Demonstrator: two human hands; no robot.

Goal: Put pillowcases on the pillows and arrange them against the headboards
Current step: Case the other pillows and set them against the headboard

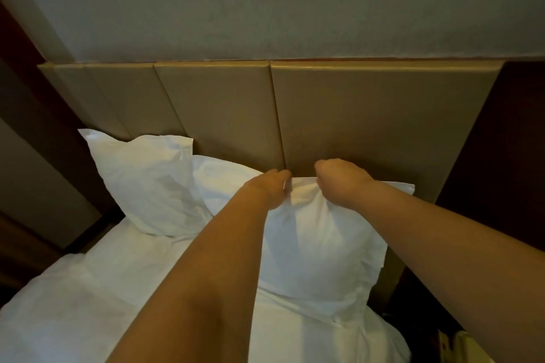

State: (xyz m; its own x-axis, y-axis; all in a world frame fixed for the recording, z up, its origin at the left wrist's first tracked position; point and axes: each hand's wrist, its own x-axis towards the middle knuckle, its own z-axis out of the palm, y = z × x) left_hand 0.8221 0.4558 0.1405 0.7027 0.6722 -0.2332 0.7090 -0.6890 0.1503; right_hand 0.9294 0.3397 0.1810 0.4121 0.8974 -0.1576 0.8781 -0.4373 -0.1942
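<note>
Plump white cased pillow (318, 244) stands upright on the white bed sheet (97, 298) against the tan padded panel headboard (368, 115), its top edge pinched by left hand (272, 186) and right hand (342, 180), fingers curled on fabric, second white pillow (147, 180) leaning just beside it.

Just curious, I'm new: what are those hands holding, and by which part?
Left hand and right hand both grip the nearest pillow by its top edge, against the headboard.
</note>
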